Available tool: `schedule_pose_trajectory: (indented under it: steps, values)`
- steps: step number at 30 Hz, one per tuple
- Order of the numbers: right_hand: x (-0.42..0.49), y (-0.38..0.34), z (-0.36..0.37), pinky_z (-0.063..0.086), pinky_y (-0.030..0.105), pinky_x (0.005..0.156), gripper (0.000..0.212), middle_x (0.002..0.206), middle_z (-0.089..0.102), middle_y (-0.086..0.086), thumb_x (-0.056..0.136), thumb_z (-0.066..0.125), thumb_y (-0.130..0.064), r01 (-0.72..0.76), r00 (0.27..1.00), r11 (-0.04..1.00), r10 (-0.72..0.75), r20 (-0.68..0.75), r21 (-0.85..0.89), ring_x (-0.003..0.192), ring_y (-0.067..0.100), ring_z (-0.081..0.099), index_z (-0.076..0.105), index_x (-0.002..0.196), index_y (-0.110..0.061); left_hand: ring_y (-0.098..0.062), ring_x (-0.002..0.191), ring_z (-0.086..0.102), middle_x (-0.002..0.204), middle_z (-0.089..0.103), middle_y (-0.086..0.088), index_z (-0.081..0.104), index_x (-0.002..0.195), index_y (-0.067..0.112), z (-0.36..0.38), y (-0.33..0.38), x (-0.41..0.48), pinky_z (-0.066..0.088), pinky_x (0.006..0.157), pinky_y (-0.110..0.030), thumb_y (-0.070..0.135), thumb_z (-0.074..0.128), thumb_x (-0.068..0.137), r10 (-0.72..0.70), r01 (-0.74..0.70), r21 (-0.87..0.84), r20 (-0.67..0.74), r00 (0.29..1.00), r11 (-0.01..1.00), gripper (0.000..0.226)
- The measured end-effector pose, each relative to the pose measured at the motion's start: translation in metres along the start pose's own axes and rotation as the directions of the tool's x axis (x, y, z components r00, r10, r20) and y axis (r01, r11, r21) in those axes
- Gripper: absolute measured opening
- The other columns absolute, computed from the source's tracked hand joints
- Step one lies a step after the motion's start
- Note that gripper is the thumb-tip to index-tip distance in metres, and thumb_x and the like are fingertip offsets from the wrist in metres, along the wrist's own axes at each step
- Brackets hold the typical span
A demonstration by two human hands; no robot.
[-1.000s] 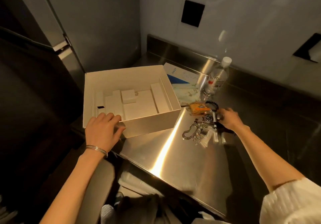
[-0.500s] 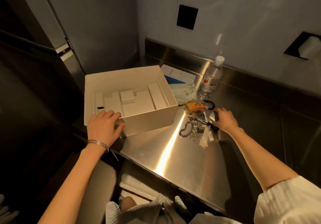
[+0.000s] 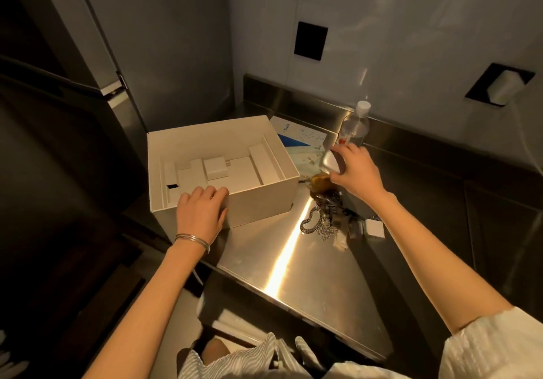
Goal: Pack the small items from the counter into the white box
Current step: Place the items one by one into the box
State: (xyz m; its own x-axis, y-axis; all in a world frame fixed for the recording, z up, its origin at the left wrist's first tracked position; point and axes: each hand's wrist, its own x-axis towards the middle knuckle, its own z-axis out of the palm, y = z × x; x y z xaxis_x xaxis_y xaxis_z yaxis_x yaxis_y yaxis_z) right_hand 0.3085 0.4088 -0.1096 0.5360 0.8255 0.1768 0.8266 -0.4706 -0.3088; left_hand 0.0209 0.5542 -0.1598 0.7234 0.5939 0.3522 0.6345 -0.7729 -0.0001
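Note:
An open white box [image 3: 264, 202] with white card inserts stands on the steel counter [image 3: 293, 275]. My left hand [image 3: 202, 214] rests on its near rim, fingers curled over the edge. My right hand [image 3: 357, 172] grips a small silvery-white item [image 3: 330, 162] lifted above the counter, just right of the box. Below it lies a pile of small items: an orange packet [image 3: 320, 183], a silver chain [image 3: 313, 222], a small white cube [image 3: 374, 228] and other bits I cannot make out.
A clear water bottle [image 3: 354, 127] with a white cap stands at the back near the wall. A blue and white flat package [image 3: 299, 140] lies behind the box. A tall grey fridge stands to the left. The counter's front edge runs diagonally.
My right hand has picked the silvery-white item off the pile and raised it toward the box. My left hand stays on the box's rim.

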Motion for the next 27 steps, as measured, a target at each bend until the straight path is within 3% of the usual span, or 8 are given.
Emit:
schedule_pose_trajectory:
  steps: [5, 9, 18, 24, 27]
  values:
    - [0.032, -0.061, -0.008, 0.042, 0.032, 0.089, 0.059, 0.131, 0.05, 0.004, 0.078, 0.069, -0.025, 0.202, 0.979, 0.979, -0.201, -0.044, 0.009, 0.116, 0.025, 0.044, 0.045, 0.132, -0.018, -0.028, 0.061, 0.056, 0.069, 0.062, -0.009, 0.057, 0.079, 0.011, 0.0, 0.002, 0.0, 0.038, 0.053, -0.031, 0.016, 0.079, 0.063, 0.01, -0.01, 0.005, -0.06, 0.998, 1.0, 0.028]
    - [0.066, -0.107, 0.006, 0.041, 0.03, 0.088, 0.063, 0.132, 0.05, 0.005, 0.077, 0.07, -0.022, 0.327, 0.945, 0.945, -0.325, 0.042, -0.023, 0.114, 0.024, 0.045, 0.043, 0.134, -0.017, -0.026, 0.06, 0.055, 0.069, 0.061, -0.006, 0.056, 0.079, 0.012, 0.002, 0.009, 0.001, 0.036, 0.055, -0.031, 0.025, 0.076, 0.067, -0.024, 0.027, 0.031, -0.103, 0.994, 0.999, 0.026]
    - [0.127, -0.166, 0.087, 0.043, 0.035, 0.096, 0.051, 0.13, 0.053, 0.009, 0.08, 0.069, -0.015, 0.411, 0.869, 0.906, -0.357, 0.342, -0.099, 0.115, 0.029, 0.05, 0.051, 0.128, -0.015, -0.021, 0.065, 0.051, 0.073, 0.059, -0.001, 0.055, 0.08, 0.018, 0.013, 0.005, 0.0, 0.03, 0.057, -0.03, 0.033, 0.066, 0.075, -0.035, 0.04, 0.028, -0.162, 0.986, 0.999, 0.019]
    - [0.142, -0.155, 0.141, 0.042, 0.03, 0.088, 0.018, 0.114, 0.06, 0.007, 0.086, 0.059, -0.021, 0.321, 0.862, 0.944, -0.256, 0.438, -0.08, 0.1, 0.026, 0.057, 0.06, 0.103, -0.018, -0.019, 0.066, 0.049, 0.074, 0.057, 0.0, 0.053, 0.083, 0.019, 0.018, 0.002, -0.003, 0.028, 0.059, -0.029, 0.034, 0.056, 0.08, -0.025, 0.029, 0.018, -0.212, 0.977, 0.999, 0.015]
    - [0.145, -0.148, 0.146, 0.044, 0.034, 0.087, 0.025, 0.117, 0.059, 0.009, 0.086, 0.058, -0.02, 0.353, 0.846, 0.928, -0.263, 0.464, -0.118, 0.105, 0.029, 0.057, 0.059, 0.111, -0.016, -0.019, 0.065, 0.047, 0.073, 0.056, 0.0, 0.051, 0.082, 0.019, 0.021, 0.0, -0.002, 0.022, 0.059, -0.029, 0.034, 0.05, 0.083, -0.028, 0.03, 0.001, -0.225, 0.974, 1.0, 0.014]
